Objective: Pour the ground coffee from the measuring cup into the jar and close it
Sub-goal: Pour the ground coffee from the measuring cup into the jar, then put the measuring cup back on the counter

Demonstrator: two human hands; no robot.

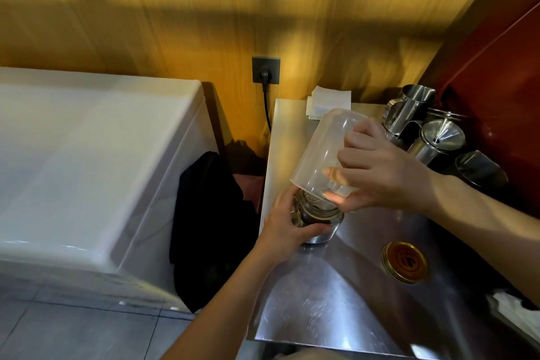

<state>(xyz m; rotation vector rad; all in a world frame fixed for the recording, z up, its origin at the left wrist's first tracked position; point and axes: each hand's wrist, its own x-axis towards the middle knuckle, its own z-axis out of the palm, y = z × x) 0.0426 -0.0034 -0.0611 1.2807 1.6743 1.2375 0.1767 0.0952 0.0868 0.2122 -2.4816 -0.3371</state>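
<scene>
A clear plastic measuring cup (323,149) is tipped mouth-down over a glass jar (317,221) that stands on the steel counter (336,295). My right hand (377,169) grips the cup by its side. The cup's rim rests on the jar's mouth. My left hand (287,226) wraps around the jar's left side. Dark ground coffee shows inside the jar. The cup looks see-through with nothing dark visible in it. A gold jar lid (404,261) lies on the counter to the right of the jar, apart from both hands.
Steel pitchers (415,109) and shakers (438,140) crowd the counter's back right corner. White paper squares (327,102) lie at the back edge. A white appliance (87,161) stands left, with dark cloth (210,225) in the gap. A wall socket (266,70) with a cable is behind.
</scene>
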